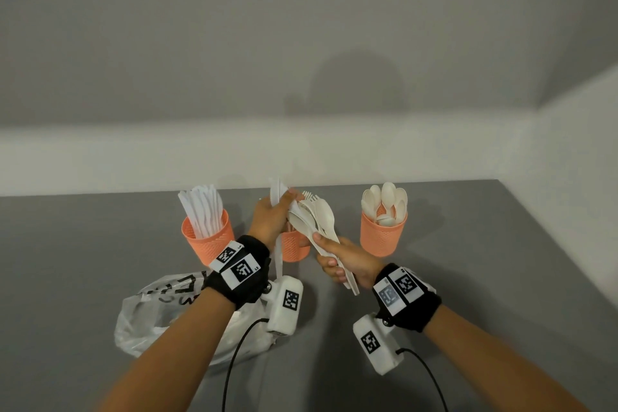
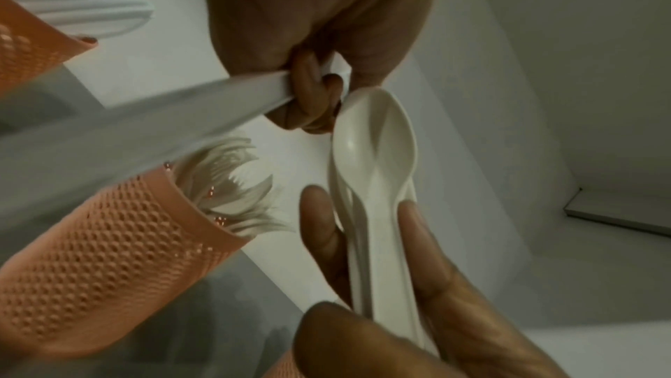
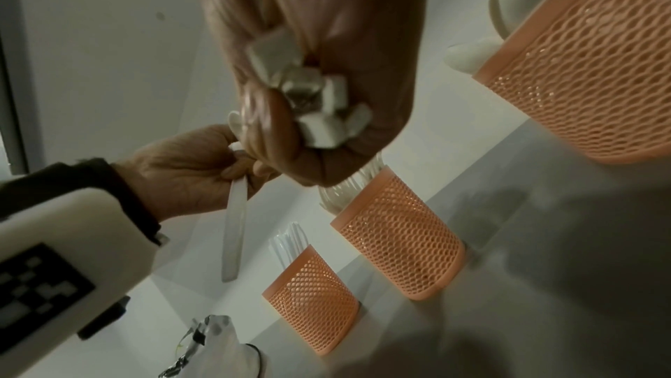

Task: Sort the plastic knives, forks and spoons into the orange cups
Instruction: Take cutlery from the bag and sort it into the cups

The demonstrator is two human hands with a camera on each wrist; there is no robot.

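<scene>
Three orange mesh cups stand in a row: the left cup (image 1: 207, 239) holds knives, the middle cup (image 1: 296, 249) forks, the right cup (image 1: 383, 234) spoons. My left hand (image 1: 272, 212) grips white knives (image 1: 277, 194) upright above the middle cup; a knife's handle (image 3: 234, 235) hangs below the fist. My right hand (image 1: 341, 259) grips a bundle of cream spoons and forks (image 1: 317, 217) by the handles, heads pointing up toward the left hand. In the left wrist view the spoon bowls (image 2: 377, 152) touch the left fingers (image 2: 312, 91). The fork cup (image 2: 109, 263) sits just below.
A crumpled clear plastic bag (image 1: 157, 314) with black writing lies on the grey table (image 1: 485, 278) under my left forearm. A white wall runs close behind the cups. Cables trail from both wrist cameras toward the near edge.
</scene>
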